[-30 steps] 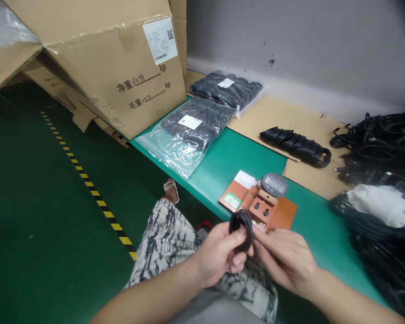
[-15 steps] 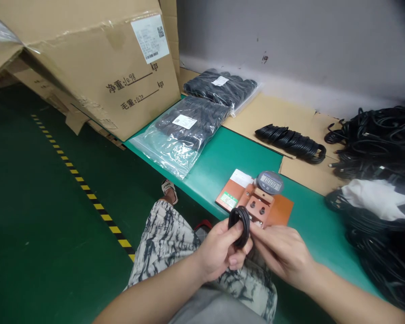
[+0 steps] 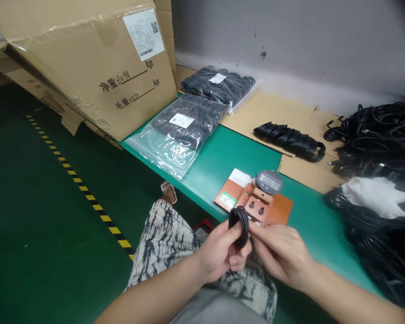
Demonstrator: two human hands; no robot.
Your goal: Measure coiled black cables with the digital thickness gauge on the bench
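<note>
A small coiled black cable [image 3: 238, 223] is gripped in my left hand [image 3: 219, 252], thumb across the loops and fingers wrapped beneath. Close beside it, my right hand [image 3: 283, 249] has its fingers pinched together at the front edge of a copper-coloured measuring fixture [image 3: 257, 204]. What those fingertips hold is hidden. On top of the fixture sits a round digital gauge [image 3: 269, 182], its display reading about 0.067. An orange base plate [image 3: 283, 209] lies under the fixture, with a white label and a green sticker on its left part.
Two clear bags of coiled cables [image 3: 189, 123] lie at the back left beside a large cardboard box [image 3: 97, 67]. A bundle of coiled cables [image 3: 288, 140] rests on cardboard. Loose black cables [image 3: 384, 144] and a white cloth [image 3: 378, 195] pile up on the right of the green table [image 3: 236, 148].
The gauge display has gone from 0.00 to about 0.067. Both hands stay almost where they were, and the view has shifted slightly.
</note>
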